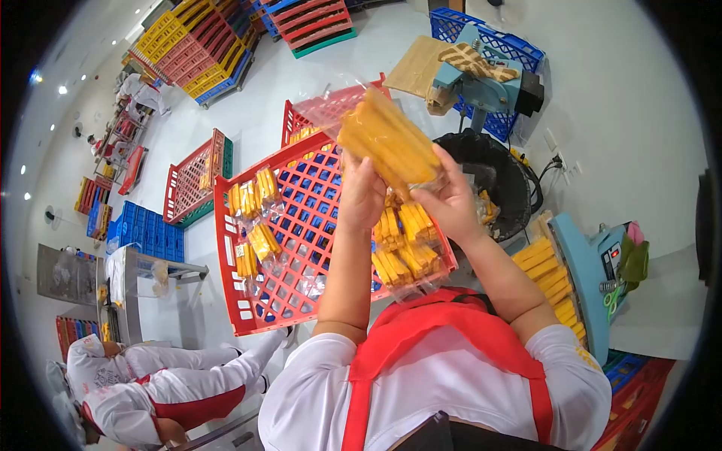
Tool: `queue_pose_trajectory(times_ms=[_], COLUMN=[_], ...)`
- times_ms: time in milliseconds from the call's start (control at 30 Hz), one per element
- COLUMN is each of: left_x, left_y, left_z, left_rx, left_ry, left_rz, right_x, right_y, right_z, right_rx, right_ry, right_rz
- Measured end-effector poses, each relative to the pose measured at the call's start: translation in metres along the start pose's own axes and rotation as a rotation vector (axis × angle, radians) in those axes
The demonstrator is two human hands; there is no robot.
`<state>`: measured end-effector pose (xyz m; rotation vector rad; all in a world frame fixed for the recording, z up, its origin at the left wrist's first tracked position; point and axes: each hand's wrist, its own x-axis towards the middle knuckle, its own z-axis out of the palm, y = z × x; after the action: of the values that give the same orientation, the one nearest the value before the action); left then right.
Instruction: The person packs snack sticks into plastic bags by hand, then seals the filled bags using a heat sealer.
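So this person's got a clear plastic bag of long yellow-orange sticks (391, 143) up in the air, tilted, over a big red lattice plastic crate (304, 225). Left hand (361, 192) is half curled against the bag's lower left side; right hand (449, 197) is partly closed, gripping its lower right end, thumb out front. Smaller clear packs of yellow sticks (254, 195) lie in two groups in the crate, with bare lattice between. Just past the right hand there's a round black-lined bin (519, 180), and beyond that a pale blue machine (481, 89) with a brown checked cloth (477, 62) draped on top.
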<state>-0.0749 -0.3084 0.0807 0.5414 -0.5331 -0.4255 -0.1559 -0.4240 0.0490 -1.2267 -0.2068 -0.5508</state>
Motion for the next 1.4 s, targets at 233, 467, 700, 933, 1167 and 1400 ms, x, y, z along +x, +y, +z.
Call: queue_pose_trajectory(times_ms=[233,467,700,933,1167,1400], left_x=[0.003,-0.007,-0.034,-0.032,-0.035,-0.037], left_y=[-0.006,-0.011,-0.002,-0.006,-0.045,-0.054], left_z=[-0.003,0.01,0.043,0.033,0.008,-0.005], left_rx=[0.037,0.247,0.748,0.63,-0.671,-0.66], left_ry=[0.032,-0.154,-0.279,-0.188,0.105,0.287], left_rz=[0.094,-0.022,0.106,0.149,-0.617,-0.694], right_x=[-0.007,-0.009,-0.01,-0.001,0.054,0.052], right_y=[-0.009,-0.018,-0.011,-0.058,-0.037,0.009], right_z=[0.005,-0.016,-0.027,-0.019,-0.027,-0.047], right_rx=[0.295,0.385,-0.257,-0.646,-0.527,-0.028], right_ry=[0.048,-0.16,-0.205,-0.365,-0.451,-0.361], right_rz=[0.024,0.224,-0.184,-0.36,0.422,0.906])
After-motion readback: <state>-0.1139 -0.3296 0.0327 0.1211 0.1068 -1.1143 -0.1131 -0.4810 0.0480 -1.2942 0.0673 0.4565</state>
